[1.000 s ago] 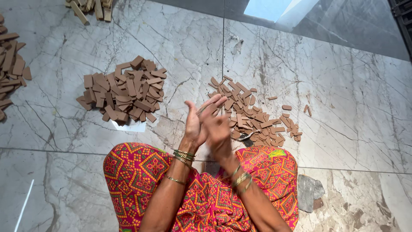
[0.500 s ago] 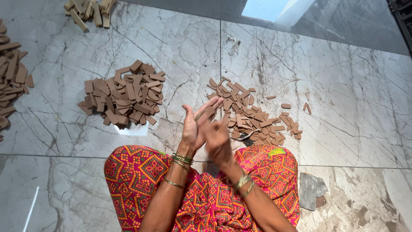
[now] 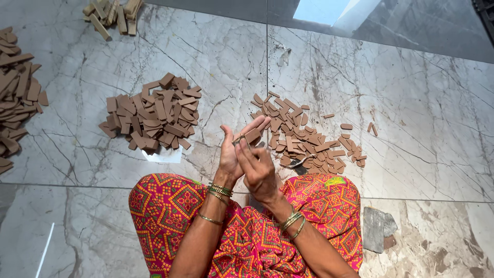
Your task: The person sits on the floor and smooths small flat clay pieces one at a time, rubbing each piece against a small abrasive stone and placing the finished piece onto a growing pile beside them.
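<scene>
Sitting on a glossy grey marble floor [image 3: 391, 118] with dark veins, knees in my pink patterned fabric [image 3: 170, 206]. My left hand [image 3: 234, 154] is flat with the fingers stretched out, and my right hand [image 3: 257, 167] lies against it, fingers loosely curled, with one thin brown strip [image 3: 242, 138] pressed between them, just above the scattered pile [image 3: 303, 136] of flat brown pieces. Four piles show in all: that one, a chunkier heap [image 3: 152, 116], one at the left edge [image 3: 18, 98] and some paler sticks [image 3: 113, 13] up top. One grey stone slab [image 3: 378, 229] sits by my right knee
</scene>
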Available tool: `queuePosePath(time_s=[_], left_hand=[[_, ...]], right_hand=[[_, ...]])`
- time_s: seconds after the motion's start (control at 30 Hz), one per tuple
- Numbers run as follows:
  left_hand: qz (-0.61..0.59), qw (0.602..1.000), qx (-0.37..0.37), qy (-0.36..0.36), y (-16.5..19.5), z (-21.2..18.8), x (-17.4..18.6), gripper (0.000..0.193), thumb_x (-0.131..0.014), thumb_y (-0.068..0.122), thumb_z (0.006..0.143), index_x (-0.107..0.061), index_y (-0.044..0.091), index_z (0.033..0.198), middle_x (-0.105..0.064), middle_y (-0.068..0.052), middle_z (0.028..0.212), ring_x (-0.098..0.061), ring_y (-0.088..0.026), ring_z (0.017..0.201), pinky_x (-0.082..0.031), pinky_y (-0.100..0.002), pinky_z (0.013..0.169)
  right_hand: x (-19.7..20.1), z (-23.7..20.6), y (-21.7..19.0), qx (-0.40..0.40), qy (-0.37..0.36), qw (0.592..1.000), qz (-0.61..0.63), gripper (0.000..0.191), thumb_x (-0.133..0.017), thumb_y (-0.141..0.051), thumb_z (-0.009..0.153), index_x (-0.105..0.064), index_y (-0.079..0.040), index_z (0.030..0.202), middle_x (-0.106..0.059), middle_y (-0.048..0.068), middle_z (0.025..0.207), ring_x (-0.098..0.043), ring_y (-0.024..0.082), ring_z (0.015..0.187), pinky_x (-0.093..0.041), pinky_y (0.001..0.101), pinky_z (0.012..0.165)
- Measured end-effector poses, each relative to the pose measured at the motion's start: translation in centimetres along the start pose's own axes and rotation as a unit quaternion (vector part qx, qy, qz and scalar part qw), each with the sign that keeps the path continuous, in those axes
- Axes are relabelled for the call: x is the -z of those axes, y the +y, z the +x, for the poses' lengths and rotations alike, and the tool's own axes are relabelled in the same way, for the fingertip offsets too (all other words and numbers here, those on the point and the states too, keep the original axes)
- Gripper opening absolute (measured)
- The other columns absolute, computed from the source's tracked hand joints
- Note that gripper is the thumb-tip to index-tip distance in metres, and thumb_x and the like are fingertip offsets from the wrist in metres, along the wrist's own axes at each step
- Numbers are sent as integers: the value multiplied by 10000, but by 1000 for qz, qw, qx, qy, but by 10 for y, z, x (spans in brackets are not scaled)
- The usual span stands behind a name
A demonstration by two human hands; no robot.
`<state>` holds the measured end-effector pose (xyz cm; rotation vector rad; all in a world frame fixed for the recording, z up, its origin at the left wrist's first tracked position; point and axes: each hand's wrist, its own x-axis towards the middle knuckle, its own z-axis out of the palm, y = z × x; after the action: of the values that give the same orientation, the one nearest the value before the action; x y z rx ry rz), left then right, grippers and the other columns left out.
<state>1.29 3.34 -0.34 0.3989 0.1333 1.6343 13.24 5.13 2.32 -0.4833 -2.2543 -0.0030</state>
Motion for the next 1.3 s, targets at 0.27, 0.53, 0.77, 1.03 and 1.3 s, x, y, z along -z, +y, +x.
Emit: queuePosePath(time_s=[0.27,0.53,0.77,1.03,1.3], left_hand=[[-44,999,2,-19,3,-3,-1,1050,-121,768,968,-289,-72,1574,-350,-190,1641,-344,-256,1515,-320,-479,1171],[129,988,-53,71,-10,2,25,1116,-138,836,999,-376,-74,1601,-558,-200,1366,-490,-261,1290,-338,-429,1105],[511,795,-178,274,-24,6,29,995,-143,799,994,-357,51,1614,-445,-90,1265,-442,-241,1200,-313,-422,1119],[260,919,-134,264,5,-2,34,892,-464,610,1072,-510,-149,1539,-581,-154,982,-485,-270,851,-459,-494,817],[2,998,-10,67,-8,3,26,923,-449,630,986,-305,-93,1542,-432,-280,1543,-415,-367,1471,-373,-508,1249]], right_hand=[[5,4,-5,-13,11,1000,5,460,-590,57,827,-673,24,1278,-719,184,1142,-621,278,879,-538,403,768],[-12,-16,-8,-134,32,982,133,424,-601,79,895,-742,-50,1274,-748,96,969,-639,229,880,-569,326,818],[-18,-16,3,-452,60,715,530,328,-717,-70,903,-698,36,1212,-755,54,976,-696,87,795,-587,250,713],[-8,-7,45,-437,3,742,509,274,-792,-62,881,-739,50,1125,-719,25,830,-641,63,666,-541,225,576],[13,17,18,-195,-2,981,-24,260,-622,-14,954,-752,-63,1173,-741,100,995,-680,248,927,-540,409,810]])
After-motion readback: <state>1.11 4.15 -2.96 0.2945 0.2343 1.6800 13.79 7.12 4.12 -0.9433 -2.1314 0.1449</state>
